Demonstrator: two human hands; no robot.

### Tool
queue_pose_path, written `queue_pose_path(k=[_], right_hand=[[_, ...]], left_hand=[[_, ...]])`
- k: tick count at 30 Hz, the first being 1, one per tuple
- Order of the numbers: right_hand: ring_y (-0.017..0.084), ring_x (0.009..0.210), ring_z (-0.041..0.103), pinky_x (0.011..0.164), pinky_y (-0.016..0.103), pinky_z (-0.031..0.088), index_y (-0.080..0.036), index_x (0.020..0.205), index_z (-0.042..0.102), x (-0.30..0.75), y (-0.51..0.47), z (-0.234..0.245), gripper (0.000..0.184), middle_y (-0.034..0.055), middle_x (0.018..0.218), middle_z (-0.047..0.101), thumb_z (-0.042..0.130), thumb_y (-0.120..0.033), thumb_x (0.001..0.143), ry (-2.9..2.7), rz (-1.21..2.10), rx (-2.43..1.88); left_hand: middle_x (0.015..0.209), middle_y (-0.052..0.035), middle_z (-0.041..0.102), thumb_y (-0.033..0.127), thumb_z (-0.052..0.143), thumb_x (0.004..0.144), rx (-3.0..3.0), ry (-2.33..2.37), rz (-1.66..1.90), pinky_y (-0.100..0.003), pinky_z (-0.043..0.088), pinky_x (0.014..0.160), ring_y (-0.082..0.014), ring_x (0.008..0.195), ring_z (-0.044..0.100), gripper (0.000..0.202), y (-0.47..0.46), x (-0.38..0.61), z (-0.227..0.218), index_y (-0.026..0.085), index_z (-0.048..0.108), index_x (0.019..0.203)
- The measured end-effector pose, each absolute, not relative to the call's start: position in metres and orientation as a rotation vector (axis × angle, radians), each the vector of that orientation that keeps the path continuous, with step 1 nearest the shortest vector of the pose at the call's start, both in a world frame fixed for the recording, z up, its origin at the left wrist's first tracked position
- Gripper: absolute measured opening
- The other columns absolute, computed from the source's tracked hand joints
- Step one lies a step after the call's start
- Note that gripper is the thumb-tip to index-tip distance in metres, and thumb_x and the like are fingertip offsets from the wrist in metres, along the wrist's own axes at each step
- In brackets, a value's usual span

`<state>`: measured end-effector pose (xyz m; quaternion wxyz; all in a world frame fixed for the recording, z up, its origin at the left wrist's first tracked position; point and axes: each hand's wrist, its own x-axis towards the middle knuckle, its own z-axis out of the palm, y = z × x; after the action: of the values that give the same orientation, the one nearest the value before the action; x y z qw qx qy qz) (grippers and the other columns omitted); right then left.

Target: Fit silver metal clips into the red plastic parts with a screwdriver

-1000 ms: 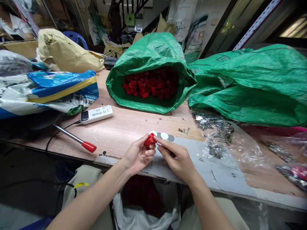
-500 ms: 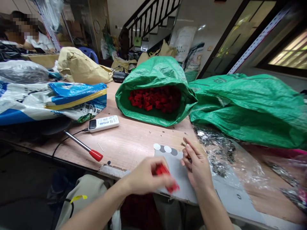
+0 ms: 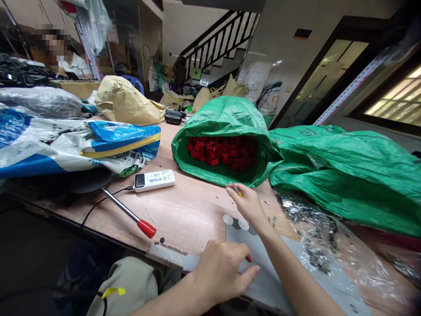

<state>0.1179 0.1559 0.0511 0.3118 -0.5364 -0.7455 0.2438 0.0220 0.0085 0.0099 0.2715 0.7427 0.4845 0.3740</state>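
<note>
My left hand hovers over the grey sheet at the table's front edge. Its thumb and forefinger curve apart, and nothing shows between them. Farther forward, my right hand closes around a thin tool with a yellow part, whose exact kind I cannot make out. That hand is just in front of the green woven sack, which lies on its side with its mouth towards me. Inside the sack is a heap of small red pieces.
A clear plastic sheet with small metal parts lies at right beside a second green sack. A white power bank, a red-handled lever and a blue-white bag are at left. Another person sits behind.
The red pieces have gone from my left hand, whose fingers have parted. My right hand has moved forward and left, towards the sack. The camera view has shifted.
</note>
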Motion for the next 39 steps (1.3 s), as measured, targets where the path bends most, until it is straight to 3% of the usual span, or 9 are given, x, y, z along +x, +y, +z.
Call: queue_pose_path(k=[2, 5, 13, 19, 24, 28, 30, 32, 39], right_hand=[[0.023, 0.093, 0.066, 0.082, 0.032, 0.05, -0.019, 0.105, 0.07, 0.081, 0.197, 0.063, 0.025, 0.0089, 0.099, 0.072, 0.058, -0.035, 0.089, -2.081, 0.397, -1.551], [0.031, 0.105, 0.064, 0.087, 0.039, 0.048, -0.014, 0.108, 0.07, 0.039, 0.255, 0.072, 0.028, 0.0181, 0.108, 0.07, 0.059, -0.034, 0.091, -2.053, 0.33, -1.678], [0.02, 0.096, 0.065, 0.086, 0.04, 0.053, -0.017, 0.108, 0.066, 0.028, 0.291, 0.035, 0.025, 0.0078, 0.109, 0.067, 0.06, -0.037, 0.095, -1.962, 0.414, -1.772], [0.022, 0.084, 0.065, 0.077, 0.031, 0.048, -0.011, 0.083, 0.07, 0.054, 0.26, 0.046, 0.017, 0.0106, 0.085, 0.072, 0.063, -0.027, 0.086, -2.002, 0.465, -1.51], [0.015, 0.059, 0.056, 0.057, 0.026, 0.043, -0.016, 0.082, 0.069, 0.108, 0.176, 0.056, 0.029, 0.0028, 0.067, 0.067, 0.06, -0.043, 0.088, -1.977, 0.623, -1.187], [0.014, 0.055, 0.053, 0.054, 0.026, 0.04, -0.018, 0.082, 0.071, 0.146, 0.098, 0.041, 0.024, 0.0017, 0.063, 0.065, 0.067, -0.042, 0.085, -1.846, 0.715, -1.042], [0.015, 0.059, 0.056, 0.056, 0.027, 0.042, -0.019, 0.083, 0.071, 0.154, 0.072, 0.031, 0.023, 0.0028, 0.068, 0.067, 0.068, -0.042, 0.084, -1.722, 0.815, -1.067], [0.017, 0.064, 0.058, 0.059, 0.027, 0.044, -0.019, 0.083, 0.071, 0.155, 0.056, 0.023, 0.025, 0.0042, 0.074, 0.068, 0.069, -0.043, 0.083, -1.614, 0.941, -1.093], [0.018, 0.07, 0.058, 0.064, 0.028, 0.043, -0.018, 0.082, 0.071, 0.175, 0.047, 0.019, 0.035, 0.0035, 0.073, 0.066, 0.061, -0.051, 0.088, -1.636, 1.209, -1.08]], left_hand=[[0.076, -0.0035, 0.073, 0.035, 0.064, 0.087, 1.984, 1.319, 1.077, -0.03, 0.038, 0.06, -0.0196, 0.064, 0.064, 0.013, 0.013, 0.021, 0.007, 0.023, 0.068, 0.087], [0.072, -0.0028, 0.07, 0.034, 0.061, 0.088, 1.94, 1.332, 1.152, -0.03, 0.036, 0.058, -0.0182, 0.061, 0.062, 0.013, 0.019, 0.018, 0.003, 0.023, 0.067, 0.084], [0.063, -0.0001, 0.061, 0.03, 0.065, 0.084, 1.848, 1.387, 1.227, -0.03, 0.036, 0.058, -0.0163, 0.057, 0.055, 0.007, 0.031, 0.007, 0.002, 0.024, 0.067, 0.086], [0.062, 0.0029, 0.052, 0.035, 0.061, 0.088, 1.646, 1.396, 1.342, -0.027, 0.039, 0.06, -0.0134, 0.059, 0.052, 0.015, 0.035, 0.005, 0.006, 0.022, 0.066, 0.094], [0.101, -0.0073, 0.064, 0.045, 0.053, 0.094, 1.169, 1.265, 1.461, -0.026, 0.051, 0.062, -0.0151, 0.075, 0.064, 0.038, 0.042, -0.001, 0.007, 0.021, 0.052, 0.123], [0.14, -0.0158, 0.049, 0.032, 0.065, 0.087, 1.164, 1.046, 1.503, -0.029, 0.058, 0.075, -0.0221, 0.109, 0.063, 0.059, 0.038, 0.002, 0.009, 0.024, 0.039, 0.139], [0.141, -0.0148, 0.05, 0.021, 0.068, 0.082, 1.218, 0.929, 1.456, -0.03, 0.058, 0.081, -0.0222, 0.111, 0.063, 0.065, 0.034, 0.006, 0.008, 0.025, 0.039, 0.141], [0.132, -0.0144, 0.058, 0.017, 0.067, 0.081, 1.211, 0.828, 1.357, -0.03, 0.058, 0.08, -0.0185, 0.096, 0.068, 0.068, 0.03, 0.011, 0.004, 0.024, 0.039, 0.143], [0.136, -0.0116, 0.056, 0.023, 0.071, 0.08, 1.372, 0.943, 1.281, -0.027, 0.06, 0.071, -0.0173, 0.092, 0.067, 0.053, 0.03, 0.016, -0.009, 0.022, 0.061, 0.132]])
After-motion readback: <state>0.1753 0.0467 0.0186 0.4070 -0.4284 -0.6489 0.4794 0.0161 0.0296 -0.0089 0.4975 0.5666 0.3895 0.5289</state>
